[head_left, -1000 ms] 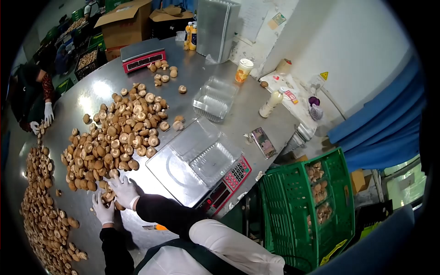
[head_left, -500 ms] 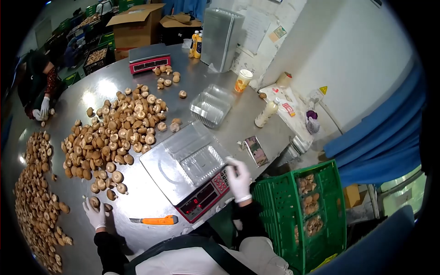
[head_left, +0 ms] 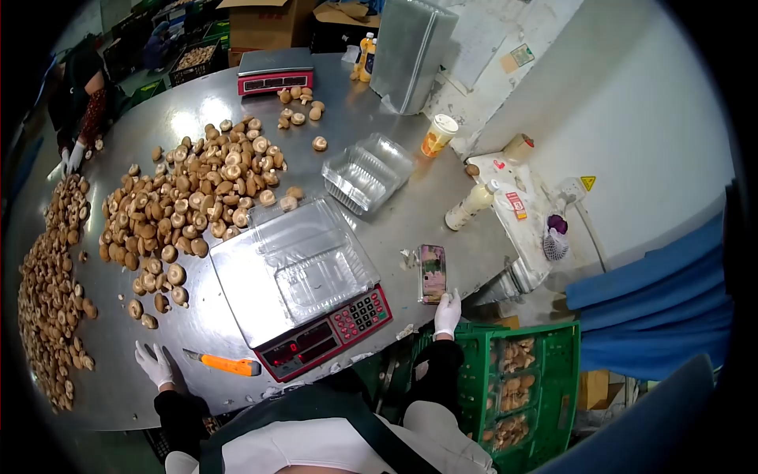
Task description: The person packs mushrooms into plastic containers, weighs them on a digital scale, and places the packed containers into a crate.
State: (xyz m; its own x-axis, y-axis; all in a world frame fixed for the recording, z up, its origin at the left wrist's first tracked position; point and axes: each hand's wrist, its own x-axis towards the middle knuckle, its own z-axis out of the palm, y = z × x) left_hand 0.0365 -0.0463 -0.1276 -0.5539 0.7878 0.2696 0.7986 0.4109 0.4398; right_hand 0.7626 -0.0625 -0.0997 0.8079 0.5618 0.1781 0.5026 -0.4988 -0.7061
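Note:
My left hand (head_left: pixel 155 366), in a white glove, rests low over the steel table with its fingers spread and nothing in them. It lies between the loose shiitake mushrooms (head_left: pixel 148 320) and an orange utility knife (head_left: pixel 229 365). At the right table edge my right hand (head_left: pixel 448 314), also gloved, has its fingers together at the near end of a flat phone (head_left: pixel 433 272) with a pinkish patterned face. Between my hands stands a red digital scale (head_left: pixel 359 314). An open clear plastic clamshell box (head_left: pixel 320 276) sits on its metal plate.
Behind the scale lie more clear boxes (head_left: pixel 367 174) and a mushroom heap (head_left: pixel 189 189). A bottle (head_left: pixel 471 205) and cup (head_left: pixel 439 136) stand at right. Below the table edge, a green crate (head_left: pixel 557 379) holds packed mushrooms. A co-worker (head_left: pixel 83 103) handles mushrooms at far left.
My right hand has left the scale's keypad side and reached the phone. My left hand has come away from the mushrooms beside it and opened. The view has turned and shifted.

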